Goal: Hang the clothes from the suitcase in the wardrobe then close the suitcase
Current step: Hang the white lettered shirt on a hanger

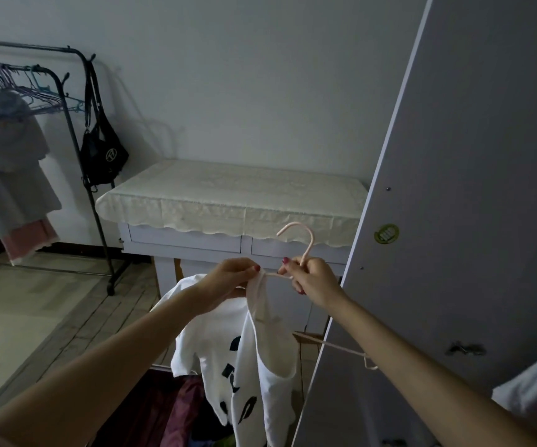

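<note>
Shirt hangs half-on just left of the wardrobe door — left hand pinches its shoulder, right hand grips the hanger neck, so I'd hold the hanger steady and tug the fabric over the arm.

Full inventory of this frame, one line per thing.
T-shirt: 1, white with dark print, hanging from both hands
Hanger: 1, pale pink, neck in right hand, one arm inside shirt
Wardrobe door: 1, grey, open, right
Sticker: 1, green, on door
Table: 1, white, cream lace cover, centre
Clothes rack: 1, black, left
Bag: 1, black, on rack end
Spare hangers: several, pastel, on rack
Clothes pile: maroon, bottom
Left hand: pinches shirt collar
Right hand: grips hanger
</note>
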